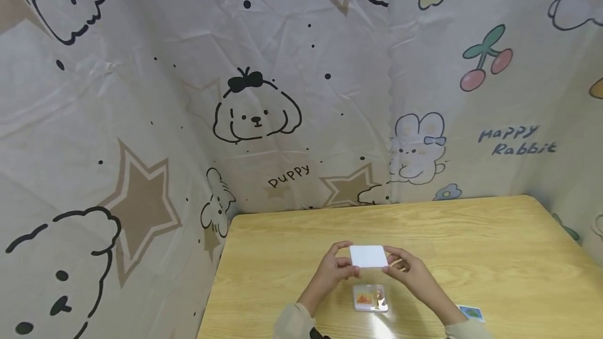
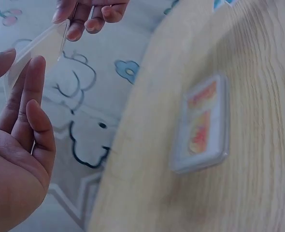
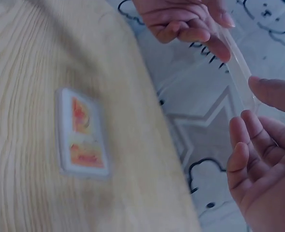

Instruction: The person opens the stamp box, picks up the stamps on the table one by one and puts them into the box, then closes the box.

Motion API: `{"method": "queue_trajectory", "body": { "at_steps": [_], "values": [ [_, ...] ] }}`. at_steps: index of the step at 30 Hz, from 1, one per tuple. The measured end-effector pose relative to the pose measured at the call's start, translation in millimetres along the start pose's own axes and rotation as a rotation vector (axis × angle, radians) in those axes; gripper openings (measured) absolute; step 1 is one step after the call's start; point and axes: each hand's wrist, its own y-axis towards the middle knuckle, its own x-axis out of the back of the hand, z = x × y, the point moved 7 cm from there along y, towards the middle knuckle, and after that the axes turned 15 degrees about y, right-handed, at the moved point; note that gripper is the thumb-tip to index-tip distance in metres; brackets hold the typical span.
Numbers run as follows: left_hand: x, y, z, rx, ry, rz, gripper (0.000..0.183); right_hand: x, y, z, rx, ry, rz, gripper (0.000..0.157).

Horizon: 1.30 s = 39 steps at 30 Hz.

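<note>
Both hands hold a thin white rectangular card (image 1: 369,256) up over the table, one at each short end. My left hand (image 1: 333,267) pinches its left end between thumb and fingers. At the right end, my right hand (image 1: 409,271) grips with thumb and fingertips, the other fingers curled. Seen edge-on in the left wrist view, the card (image 2: 55,42) looks pale with a clear, plastic-like rim. Below the hands, a clear flat case (image 1: 370,298) lies on the table. Inside it shows a white face with two orange-red pictures (image 3: 84,157).
The light wooden table (image 1: 282,245) has rounded far corners. A small blue-bordered picture card (image 1: 472,313) lies beside the right forearm, partly covered by it. Printed cloth (image 1: 292,88) with puppies, stars and rabbits hangs behind and beside the table.
</note>
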Motion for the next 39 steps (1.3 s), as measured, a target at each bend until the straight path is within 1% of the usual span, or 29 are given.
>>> {"method": "queue_trajectory", "body": {
  "at_steps": [6, 9, 14, 19, 22, 24, 29, 32, 36, 39],
  "values": [
    [2.5, -16.1, -24.4, -0.041, -0.092, -0.002, 0.062, -4.1, -14.4, 26.1, 0.023, 0.002, -0.023, 0.054],
    [4.3, -22.1, -36.1, -0.072, -0.141, 0.002, 0.067, -6.7, -21.0, 38.1, 0.03, 0.035, -0.048, 0.054],
    [8.6, -33.5, -54.3, -0.122, -0.183, 0.008, 0.074, -11.0, -30.9, 58.2, 0.068, 0.068, -0.079, 0.053],
    [13.7, -44.7, -77.2, -0.196, -0.236, 0.016, 0.07, -14.9, -41.4, 79.1, 0.107, 0.098, -0.067, 0.052],
    [17.2, -50.7, -90.4, -0.241, -0.278, 0.021, 0.067, -17.9, -46.8, 90.5, 0.093, 0.125, -0.057, 0.052],
    [18.9, -54.1, -96.7, -0.259, -0.292, 0.027, 0.064, -18.9, -50.3, 97.7, 0.084, 0.131, -0.07, 0.052],
    [20.9, -61.0, -107.9, -0.294, -0.29, 0.044, 0.066, -20.3, -59.8, 109.3, 0.054, 0.125, -0.107, 0.052],
    [21.8, -65.0, -114.6, -0.311, -0.241, 0.041, 0.07, -21.8, -64.8, 113.4, 0.048, 0.122, -0.115, 0.054],
    [22.0, -69.5, -123.1, -0.33, -0.17, 0.034, 0.072, -22.7, -70.2, 118.3, 0.064, 0.12, -0.126, 0.054],
    [22.2, -71.3, -127.5, -0.344, -0.151, 0.028, 0.071, -22.7, -72.9, 121.8, 0.08, 0.127, -0.134, 0.055]
  ]
}}
